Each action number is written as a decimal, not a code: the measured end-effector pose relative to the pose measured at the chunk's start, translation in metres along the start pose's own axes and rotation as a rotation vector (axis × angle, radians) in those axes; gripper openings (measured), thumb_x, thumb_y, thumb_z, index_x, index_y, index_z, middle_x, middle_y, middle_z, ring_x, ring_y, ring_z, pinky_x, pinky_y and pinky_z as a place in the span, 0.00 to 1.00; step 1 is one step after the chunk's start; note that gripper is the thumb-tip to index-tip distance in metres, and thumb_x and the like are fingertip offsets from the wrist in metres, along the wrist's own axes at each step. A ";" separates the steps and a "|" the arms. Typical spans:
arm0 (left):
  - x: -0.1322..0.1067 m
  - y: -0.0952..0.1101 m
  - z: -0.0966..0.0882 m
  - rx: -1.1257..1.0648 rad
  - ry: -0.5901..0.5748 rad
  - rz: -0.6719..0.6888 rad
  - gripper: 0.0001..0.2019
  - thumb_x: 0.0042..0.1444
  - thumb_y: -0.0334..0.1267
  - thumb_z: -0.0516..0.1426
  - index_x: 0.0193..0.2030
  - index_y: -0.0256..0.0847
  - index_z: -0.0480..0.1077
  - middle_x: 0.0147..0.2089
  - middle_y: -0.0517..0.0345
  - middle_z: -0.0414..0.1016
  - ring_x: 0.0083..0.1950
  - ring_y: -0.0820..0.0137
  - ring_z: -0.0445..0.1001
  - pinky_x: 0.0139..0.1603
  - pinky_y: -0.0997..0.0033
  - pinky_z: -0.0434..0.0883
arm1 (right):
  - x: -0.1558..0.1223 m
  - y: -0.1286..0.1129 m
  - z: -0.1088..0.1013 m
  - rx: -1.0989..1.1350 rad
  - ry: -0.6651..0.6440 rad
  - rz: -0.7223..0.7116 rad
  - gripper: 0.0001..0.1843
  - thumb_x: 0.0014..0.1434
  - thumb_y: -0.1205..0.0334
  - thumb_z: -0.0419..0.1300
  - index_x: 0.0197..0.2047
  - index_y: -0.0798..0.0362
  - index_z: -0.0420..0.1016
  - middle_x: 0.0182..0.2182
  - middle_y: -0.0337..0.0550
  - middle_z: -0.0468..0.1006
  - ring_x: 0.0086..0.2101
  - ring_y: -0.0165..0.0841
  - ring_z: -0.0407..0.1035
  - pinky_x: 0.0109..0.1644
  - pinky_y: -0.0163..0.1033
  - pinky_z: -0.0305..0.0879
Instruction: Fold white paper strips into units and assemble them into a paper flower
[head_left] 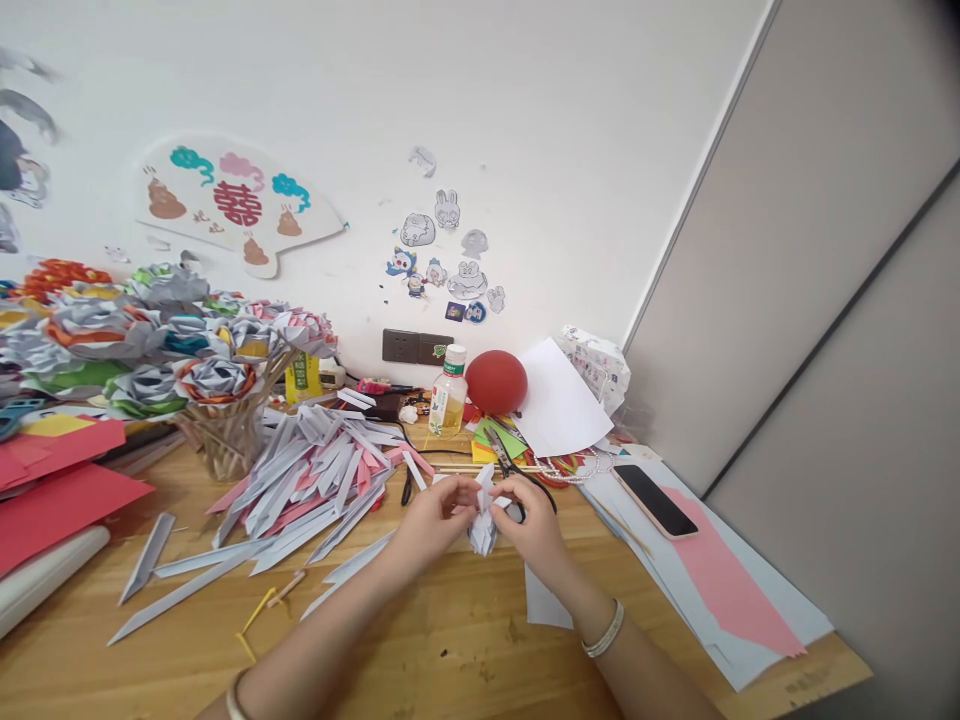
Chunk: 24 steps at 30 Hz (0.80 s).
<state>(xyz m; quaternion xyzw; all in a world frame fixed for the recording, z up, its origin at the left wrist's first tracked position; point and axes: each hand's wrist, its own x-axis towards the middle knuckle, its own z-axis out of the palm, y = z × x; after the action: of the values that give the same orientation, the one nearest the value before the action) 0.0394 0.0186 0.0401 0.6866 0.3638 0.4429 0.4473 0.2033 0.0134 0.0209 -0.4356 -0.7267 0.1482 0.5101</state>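
Observation:
My left hand (435, 518) and my right hand (534, 525) meet over the wooden table (420, 650), both pinched closed on a small folded white paper piece (484, 515) held between them just above the tabletop. A bracelet sits on each wrist. Just behind the hands lie black-handled scissors (510, 470) and thin wooden sticks (465, 467). A big heap of folded grey and pink paper strips (315, 480) lies to the left of my left hand.
A vase of paper flowers (217, 400) stands at left, red sheets (52, 480) at the far left. A bottle (448, 392), red ball (496, 382) and white sheet (559, 400) sit by the wall. A phone (654, 499) rests on pink and white paper at right.

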 end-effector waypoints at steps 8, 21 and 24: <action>-0.006 0.007 0.005 0.308 0.107 0.028 0.10 0.46 0.41 0.56 0.34 0.40 0.73 0.29 0.58 0.76 0.32 0.69 0.73 0.34 0.73 0.69 | -0.001 -0.001 0.001 -0.095 0.003 -0.149 0.08 0.51 0.69 0.56 0.34 0.50 0.73 0.31 0.40 0.73 0.35 0.34 0.66 0.40 0.39 0.63; -0.009 0.005 0.006 0.290 0.222 0.021 0.07 0.48 0.39 0.55 0.31 0.42 0.72 0.33 0.58 0.77 0.34 0.67 0.74 0.39 0.69 0.69 | -0.001 0.000 0.002 0.092 0.009 -0.022 0.05 0.53 0.65 0.56 0.33 0.51 0.72 0.31 0.41 0.71 0.34 0.33 0.66 0.38 0.37 0.64; -0.009 0.007 0.006 0.275 0.246 0.043 0.06 0.48 0.39 0.55 0.32 0.42 0.71 0.34 0.58 0.77 0.34 0.67 0.74 0.38 0.69 0.69 | -0.001 -0.001 0.002 0.293 -0.017 0.151 0.05 0.52 0.64 0.56 0.32 0.51 0.72 0.31 0.41 0.71 0.35 0.33 0.66 0.39 0.37 0.64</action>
<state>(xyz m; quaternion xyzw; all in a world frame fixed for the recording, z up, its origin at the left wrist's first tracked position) 0.0425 0.0066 0.0430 0.6894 0.4581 0.4793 0.2918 0.2010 0.0125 0.0206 -0.4086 -0.6669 0.2942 0.5494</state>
